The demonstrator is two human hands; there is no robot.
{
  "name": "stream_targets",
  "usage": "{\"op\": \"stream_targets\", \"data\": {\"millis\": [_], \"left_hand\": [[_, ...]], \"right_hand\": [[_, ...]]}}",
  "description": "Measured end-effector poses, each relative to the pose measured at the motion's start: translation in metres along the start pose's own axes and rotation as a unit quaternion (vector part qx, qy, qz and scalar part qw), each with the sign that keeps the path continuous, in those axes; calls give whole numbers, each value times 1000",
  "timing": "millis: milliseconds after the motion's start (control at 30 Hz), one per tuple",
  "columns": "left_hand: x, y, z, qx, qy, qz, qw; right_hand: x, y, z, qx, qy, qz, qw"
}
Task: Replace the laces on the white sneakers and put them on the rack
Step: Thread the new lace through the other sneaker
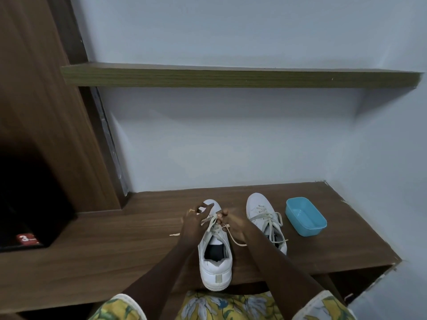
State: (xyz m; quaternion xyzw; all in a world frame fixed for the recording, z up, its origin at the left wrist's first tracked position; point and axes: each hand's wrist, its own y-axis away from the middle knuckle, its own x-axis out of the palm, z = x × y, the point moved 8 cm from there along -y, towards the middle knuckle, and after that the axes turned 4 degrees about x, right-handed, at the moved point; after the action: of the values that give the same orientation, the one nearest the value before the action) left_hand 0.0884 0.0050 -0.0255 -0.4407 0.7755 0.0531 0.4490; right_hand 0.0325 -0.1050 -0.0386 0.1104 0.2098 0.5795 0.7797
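Sneaker (215, 266) under work, heel at 6 o'clock, toe at 12, on the wooden bench (138, 239); second sneaker (257, 204) at its 1 o'clock, laced; blue tub (305, 215) at 3 o'clock beyond. Right hand (233, 227) pinches the lace (213, 224) over the upper eyelets; left hand (193, 224) sits over the toe with fingers part-spread, grip on the lace not discernible. Lace judged soft, limp and light, best taken near its stiff tip; shoe judged light and firm-soled, liftable by the heel collar. Eyelets hidden beneath the hands; lace path blurred; one loose tip visible at 9 o'clock; rack not identifiable, though a shelf (231, 77) runs at 12 o'clock.
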Motion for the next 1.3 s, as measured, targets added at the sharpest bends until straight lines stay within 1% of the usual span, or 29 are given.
{"op": "stream_targets", "data": {"millis": [67,100,133,167,233,300,367,433,500,567,633,667,767,867,967,1133,1300], "left_hand": [[-1,3,-6,10,-44,26,999],[0,3,-9,6,-47,33,998],[-4,4,-13,2,-17,21,1000],[-8,3,-15,0,35,-8,999],[-12,3,-14,-9,142,-73,987],[-13,7,-5,-83,244,-110,960],[-12,13,1,-157,304,-129,931],[-7,20,5,-212,355,-137,900],[-3,24,13,-240,387,-157,876],[-3,28,22,-259,401,-174,861],[-3,30,29,-284,429,-179,838],[-2,32,31,-295,448,-177,825],[4,35,32,-316,487,-183,793],[4,40,37,-332,477,-203,789],[-3,49,43,-346,447,-220,795],[-20,61,30,-358,368,-247,822],[-20,66,26,-375,368,-253,812]], "right_hand": [[-1,1,-1,3,-29,-3,1000],[-1,1,-2,6,-38,-2,999],[0,2,-2,11,-60,0,998],[0,2,-4,18,-81,1,997],[0,1,-8,27,-110,5,994],[1,2,-9,24,-121,5,992],[2,3,-8,13,-130,0,991],[-1,4,-2,-8,-129,-21,991],[-12,9,5,-32,-90,-62,993],[-27,14,10,-57,6,-108,993],[-37,18,15,-64,121,-137,981],[-40,18,14,-58,158,-150,974],[-43,11,13,-55,223,-185,955],[-40,11,14,-65,287,-195,936],[-42,17,12,-62,356,-206,909],[-46,17,0,-59,382,-232,893],[-48,21,-6,-41,384,-249,888]]}}
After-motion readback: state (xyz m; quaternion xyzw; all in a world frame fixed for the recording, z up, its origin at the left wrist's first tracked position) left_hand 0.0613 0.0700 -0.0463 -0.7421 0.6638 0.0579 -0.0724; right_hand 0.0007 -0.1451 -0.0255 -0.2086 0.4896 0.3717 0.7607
